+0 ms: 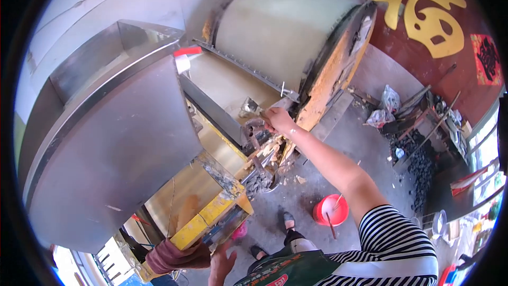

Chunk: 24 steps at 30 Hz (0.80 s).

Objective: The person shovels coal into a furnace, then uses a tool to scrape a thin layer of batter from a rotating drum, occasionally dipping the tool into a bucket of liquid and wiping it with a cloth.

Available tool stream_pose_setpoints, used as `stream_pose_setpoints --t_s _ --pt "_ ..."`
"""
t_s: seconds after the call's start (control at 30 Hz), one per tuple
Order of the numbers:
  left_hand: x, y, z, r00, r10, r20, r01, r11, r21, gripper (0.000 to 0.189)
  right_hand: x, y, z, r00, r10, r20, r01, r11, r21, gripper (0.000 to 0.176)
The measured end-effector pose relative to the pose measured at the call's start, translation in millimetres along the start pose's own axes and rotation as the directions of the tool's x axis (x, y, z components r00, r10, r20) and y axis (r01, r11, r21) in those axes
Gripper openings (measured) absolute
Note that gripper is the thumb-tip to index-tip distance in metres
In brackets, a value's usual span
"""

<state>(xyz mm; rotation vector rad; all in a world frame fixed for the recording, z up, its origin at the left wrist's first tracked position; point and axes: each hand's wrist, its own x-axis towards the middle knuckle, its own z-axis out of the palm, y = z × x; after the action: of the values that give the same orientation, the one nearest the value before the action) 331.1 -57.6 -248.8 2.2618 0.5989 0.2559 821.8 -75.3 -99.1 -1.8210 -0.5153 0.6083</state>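
Observation:
My right hand (279, 119) reaches out to the machine's side, its fingers wrapped round the handle of a scraper (250, 107) with a flat, smeared blade. Behind the blade lies a pale sheet surface below a large drum (270, 26). Caked, dirty metal parts (254, 133) sit just under the hand. My left hand (223, 260) is low in the view, fingers apart and holding nothing, beside a brown cloth (177, 257) draped on the yellow frame (203, 221).
A large metal hopper (116, 143) fills the left. On the floor stand a red bucket (331, 210) with sticks in it and, further right, a heap of black lumps (420, 169) near plastic bags (390, 99). A bowl of grey paste (260, 181) is below the machine's edge.

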Motion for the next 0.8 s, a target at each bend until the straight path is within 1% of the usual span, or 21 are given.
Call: stream_pose_setpoints --t_s 0.03,0.07,0.1,0.13,0.17,0.2,0.27,0.3,0.33,0.4,0.47,0.5,0.53,0.6,0.63,0.67,0.7,0.73,0.77,0.8 --pt "19 32 -12 1.000 0.023 0.014 -0.023 1.000 -0.001 0.044 -3 5 1 0.998 0.053 0.032 -0.058 0.980 0.192 0.029" --pt "35 63 -26 0.999 0.047 0.023 -0.047 0.999 -0.003 0.043 -4 9 1 0.998 0.061 0.024 -0.065 0.978 0.198 0.029" --pt "49 86 -35 0.998 0.052 0.034 -0.052 0.999 0.000 0.043 -5 11 0 0.991 0.115 0.064 -0.130 0.935 0.331 0.029" --pt "60 106 -43 0.985 0.170 -0.014 -0.170 0.985 -0.013 0.041 -6 11 0 0.981 0.160 0.112 -0.193 0.869 0.455 0.029" --pt "70 124 -53 0.956 0.285 -0.063 -0.287 0.958 -0.018 0.039 -10 5 0 0.966 0.214 0.147 -0.259 0.821 0.509 0.027" --pt "79 141 -65 0.956 0.289 -0.049 -0.290 0.957 -0.013 0.039 -12 4 -2 0.965 0.219 0.142 -0.261 0.813 0.521 0.027" --pt "94 173 -86 0.867 0.445 -0.224 -0.429 0.895 0.119 0.037 -15 2 -11 0.956 0.077 0.284 -0.272 0.599 0.753 0.025" --pt "99 180 -92 0.850 0.443 -0.284 -0.400 0.895 0.197 0.037 -16 3 -18 0.954 0.009 0.298 -0.252 0.557 0.791 0.024" --pt "105 184 -98 0.830 0.443 -0.340 -0.366 0.891 0.269 0.037 -20 3 -27 0.953 -0.054 0.300 -0.223 0.547 0.807 0.026" --pt "120 185 -104 0.813 0.412 -0.412 -0.214 0.869 0.447 0.039 -34 8 -52 0.947 -0.096 0.307 -0.223 0.492 0.842 0.027" --pt "136 195 -99 0.845 0.331 -0.420 -0.068 0.846 0.530 0.040 -60 22 -91 0.940 -0.125 0.317 -0.220 0.487 0.845 0.033" --pt "137 183 -95 0.889 0.242 -0.390 -0.004 0.854 0.520 0.043 -75 37 -114 0.932 -0.159 0.325 -0.220 0.464 0.858 0.034" --pt "136 169 -88 0.925 0.153 -0.348 0.055 0.852 0.520 0.047 -92 53 -140 0.946 -0.119 0.300 -0.210 0.479 0.852 0.034" --pt "141 175 -76 0.943 -0.043 -0.330 0.171 0.914 0.368 0.054 -130 103 -191 0.979 -0.092 0.180 -0.102 0.545 0.832 0.032" --pt "142 165 -77 0.962 -0.016 -0.274 0.138 0.891 0.432 0.051 -148 133 -216 0.992 -0.028 0.123 -0.079 0.618 0.782 0.030" --pt "142 152 -80 0.974 0.010 -0.227 0.106 0.865 0.491 0.050 -168 163 -242 0.993 0.046 0.105 -0.106 0.708 0.698 0.029" --pt "144 148 -79 0.974 0.038 -0.224 0.097 0.824 0.559 0.048 -188 194 -264 0.987 0.155 0.037 -0.143 0.754 0.641 0.027" --pt "146 144 -76 0.973 0.065 -0.222 0.090 0.777 0.622 0.047 -206 236 -282 0.976 0.213 0.038 -0.182 0.717 0.673 0.025" --pt "142 132 -80 0.975 0.019 -0.221 0.122 0.784 0.609 0.047 -223 286 -298 0.980 0.201 0.017 -0.163 0.742 0.651 0.022" --pt "142 129 -80 0.975 -0.026 -0.220 0.156 0.787 0.597 0.048 -240 318 -302 0.941 0.323 -0.101 -0.197 0.766 0.613 0.020"
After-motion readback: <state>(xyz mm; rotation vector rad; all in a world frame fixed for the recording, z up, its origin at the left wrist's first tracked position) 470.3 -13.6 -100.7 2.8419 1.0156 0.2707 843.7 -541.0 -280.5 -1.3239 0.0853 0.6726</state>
